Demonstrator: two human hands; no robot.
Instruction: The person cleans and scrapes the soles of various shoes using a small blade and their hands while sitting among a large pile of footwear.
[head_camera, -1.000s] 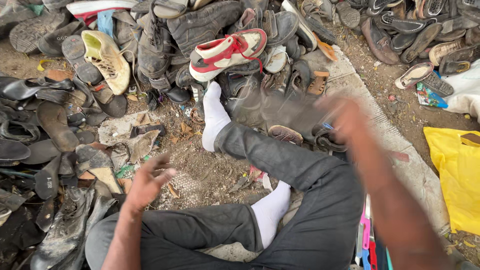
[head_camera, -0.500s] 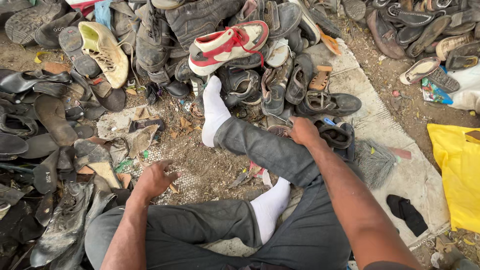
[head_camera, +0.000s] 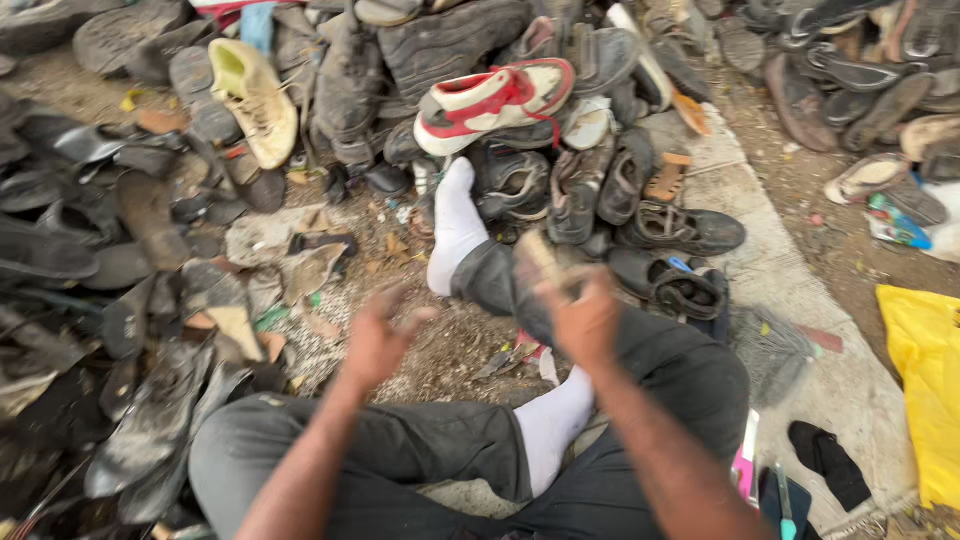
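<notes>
- On the dirt ground, among heaps of worn footwear, a person sits with grey-trousered legs crossed and white socks showing.
- The right hand (head_camera: 585, 318) is closed around a tan shoe sole (head_camera: 545, 262), blurred, lifted above the right shin.
- The left hand (head_camera: 378, 335) is empty, fingers spread and slightly curled, hovering over the ground between the knees, just left of the sole and apart from it.
- A red-and-white sneaker (head_camera: 495, 102) lies on the pile beyond the outstretched foot.
- A yellowish shoe (head_camera: 255, 98) lies upper left.
- Dark sandals (head_camera: 680, 230) lie right of the shin.
- A yellow bag (head_camera: 920, 390) lies at the right edge.
</notes>
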